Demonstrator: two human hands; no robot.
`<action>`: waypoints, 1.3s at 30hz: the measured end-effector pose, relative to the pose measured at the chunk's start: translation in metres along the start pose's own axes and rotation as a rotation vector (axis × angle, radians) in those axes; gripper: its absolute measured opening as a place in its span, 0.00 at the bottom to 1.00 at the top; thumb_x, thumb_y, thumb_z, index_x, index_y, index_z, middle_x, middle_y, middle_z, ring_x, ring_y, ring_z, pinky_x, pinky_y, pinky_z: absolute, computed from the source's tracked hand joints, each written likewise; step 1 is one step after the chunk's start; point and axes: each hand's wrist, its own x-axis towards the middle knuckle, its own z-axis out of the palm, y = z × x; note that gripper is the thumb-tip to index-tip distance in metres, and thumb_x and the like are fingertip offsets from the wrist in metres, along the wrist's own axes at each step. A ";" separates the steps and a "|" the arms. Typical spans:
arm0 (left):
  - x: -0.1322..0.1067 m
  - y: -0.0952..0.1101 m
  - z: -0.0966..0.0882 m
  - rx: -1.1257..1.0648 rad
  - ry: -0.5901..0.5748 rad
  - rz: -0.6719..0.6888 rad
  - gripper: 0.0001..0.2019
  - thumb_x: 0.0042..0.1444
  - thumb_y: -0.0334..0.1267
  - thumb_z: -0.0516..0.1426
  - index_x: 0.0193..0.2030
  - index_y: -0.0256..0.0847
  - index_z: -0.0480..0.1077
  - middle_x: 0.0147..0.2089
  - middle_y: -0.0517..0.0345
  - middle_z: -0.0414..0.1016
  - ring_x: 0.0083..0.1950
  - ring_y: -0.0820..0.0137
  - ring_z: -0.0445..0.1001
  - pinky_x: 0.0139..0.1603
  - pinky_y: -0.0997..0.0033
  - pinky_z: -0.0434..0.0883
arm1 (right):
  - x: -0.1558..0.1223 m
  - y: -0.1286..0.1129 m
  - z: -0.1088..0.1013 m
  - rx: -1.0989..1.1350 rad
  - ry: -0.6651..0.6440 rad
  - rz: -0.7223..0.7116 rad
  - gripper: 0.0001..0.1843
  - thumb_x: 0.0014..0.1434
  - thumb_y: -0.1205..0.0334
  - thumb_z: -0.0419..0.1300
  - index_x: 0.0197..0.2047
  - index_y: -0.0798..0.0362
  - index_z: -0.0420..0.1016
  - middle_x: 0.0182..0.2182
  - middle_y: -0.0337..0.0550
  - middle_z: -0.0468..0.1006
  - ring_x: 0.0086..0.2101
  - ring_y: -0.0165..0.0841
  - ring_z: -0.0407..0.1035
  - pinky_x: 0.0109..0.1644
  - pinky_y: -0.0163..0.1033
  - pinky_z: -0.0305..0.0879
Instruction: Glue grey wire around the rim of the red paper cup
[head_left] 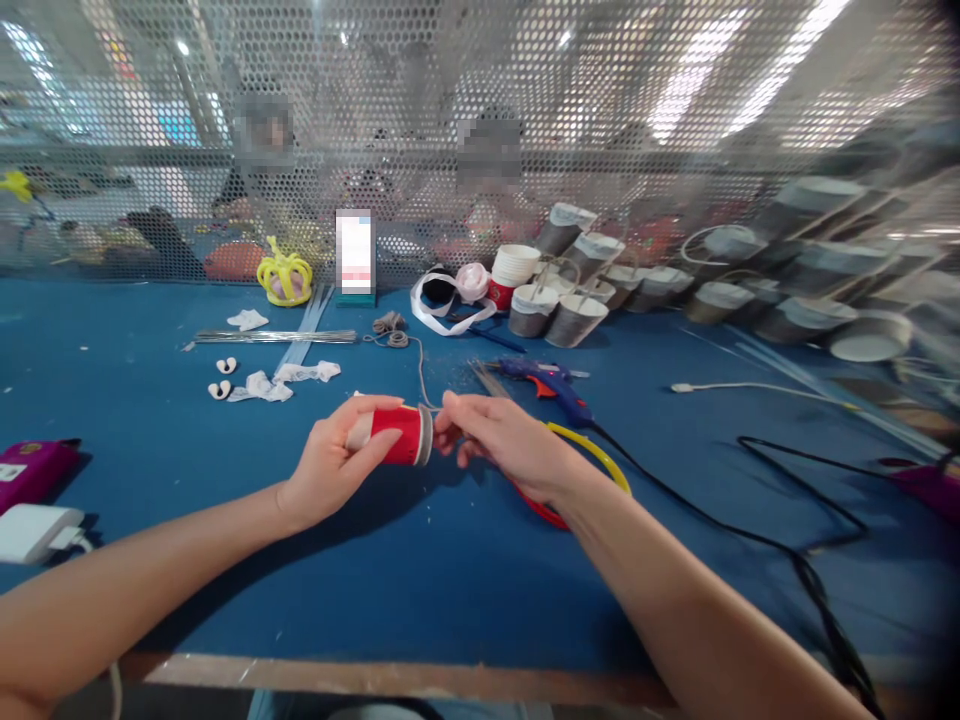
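My left hand (326, 465) is wrapped round a red paper cup (397, 437), which lies on its side above the table with its rim towards the right. Grey cord (425, 438) runs round that rim. Close beside it, my right hand (517, 440) has thumb and forefinger pinched together on the cord's free length. From there the cord (421, 370) leads back to a loose grey bundle (391, 330) on the table. Yellow and red curved handles (604, 460) lie partly hidden beneath my right hand and wrist.
A blue glue gun (547, 380) with a black cable lies right of centre. Thin metal rods (277, 337) and lace pieces (262, 387) are at the left. Behind stand a phone (355, 250), stacked white cups (515, 264) and several grey-wrapped cups (576, 322), before a perforated screen (420, 110).
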 end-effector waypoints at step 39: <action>-0.003 0.013 0.012 -0.386 -0.374 -0.299 0.11 0.50 0.33 0.56 0.41 0.35 0.72 0.32 0.55 0.77 0.26 0.74 0.72 0.26 0.78 0.70 | 0.002 0.002 0.020 -0.122 -0.097 -0.232 0.29 0.59 0.41 0.42 0.41 0.53 0.74 0.44 0.45 0.76 0.47 0.35 0.66 0.55 0.43 0.57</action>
